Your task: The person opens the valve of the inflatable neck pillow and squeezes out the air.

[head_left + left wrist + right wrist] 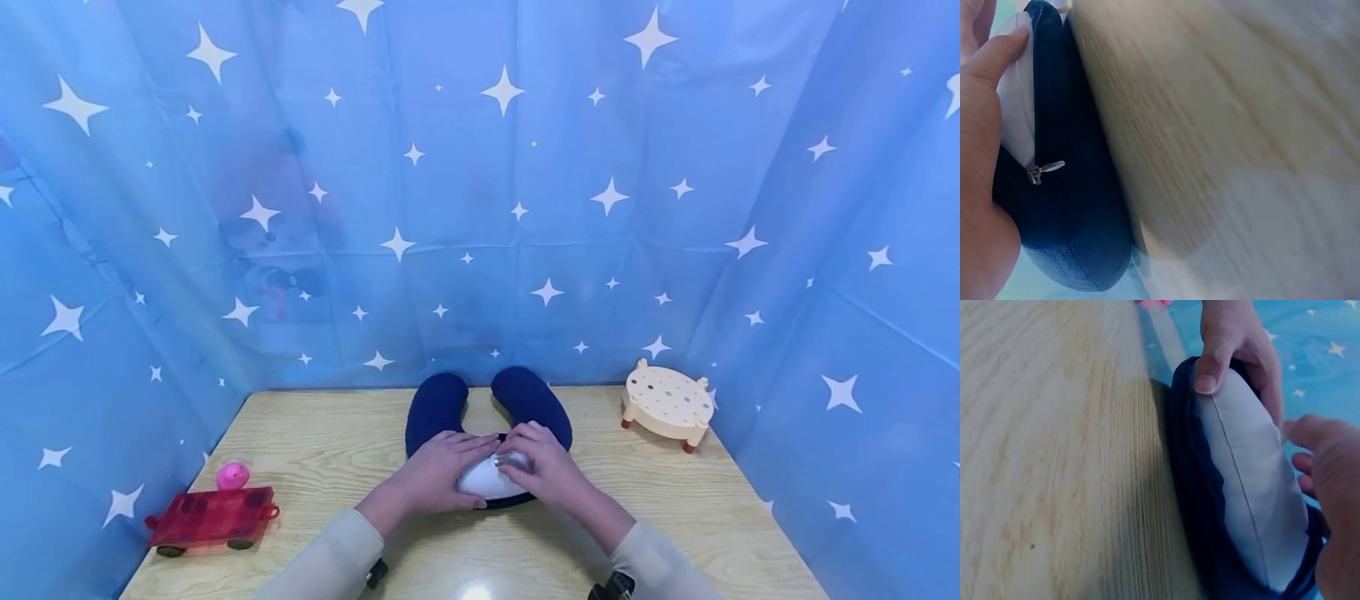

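Observation:
A navy U-shaped neck pillow (437, 410) lies on the table with its two arms toward the back curtain. Its cover is unzipped along the near curve, and a white inner cushion (1238, 450) bulges through the opening. In the left wrist view a metal zipper pull (1052, 167) sits at one end of the gap. My left hand (435, 475) grips the pillow's left side, thumb on the white cushion and fingers over the far edge. My right hand (546, 465) pinches at the far edge of the white cushion; exactly what lies between its fingertips is mostly hidden.
On the wooden table (322, 442), a red see-through toy wagon (213, 518) stands at the left beside a small pink toy (232, 476). A cream dotted toy stool (667, 402) is at the back right. Blue star-patterned curtains (450, 192) enclose three sides.

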Action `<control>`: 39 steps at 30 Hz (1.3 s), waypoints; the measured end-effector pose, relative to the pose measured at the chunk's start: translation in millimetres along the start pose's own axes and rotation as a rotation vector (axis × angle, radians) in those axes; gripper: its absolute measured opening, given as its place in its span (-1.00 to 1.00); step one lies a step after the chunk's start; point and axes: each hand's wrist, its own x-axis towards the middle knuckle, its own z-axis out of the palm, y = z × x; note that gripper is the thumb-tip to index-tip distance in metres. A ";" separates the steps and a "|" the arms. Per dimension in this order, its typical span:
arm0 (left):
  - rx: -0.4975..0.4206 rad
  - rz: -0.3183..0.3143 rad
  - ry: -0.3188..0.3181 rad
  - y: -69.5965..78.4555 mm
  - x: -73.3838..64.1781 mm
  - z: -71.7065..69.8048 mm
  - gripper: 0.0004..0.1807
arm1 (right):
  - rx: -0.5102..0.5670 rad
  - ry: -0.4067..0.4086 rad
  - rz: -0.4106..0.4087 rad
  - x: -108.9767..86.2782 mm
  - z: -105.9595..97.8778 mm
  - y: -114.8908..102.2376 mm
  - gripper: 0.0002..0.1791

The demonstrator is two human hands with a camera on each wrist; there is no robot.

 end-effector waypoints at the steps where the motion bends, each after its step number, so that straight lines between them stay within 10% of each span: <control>1: -0.005 0.000 0.005 0.0 0.1 -0.3 0.08 | -0.006 -0.009 -0.006 0.3 0.1 0.1 -0.80; 14: -0.037 -0.039 -0.009 1.0 2.3 1.3 0.11 | 0.099 -0.234 0.110 11.5 -5.9 -2.0 -0.86; 39: -0.072 -0.063 0.023 2.0 4.2 5.5 0.02 | 0.193 -0.263 0.051 14.2 -5.4 6.0 -0.76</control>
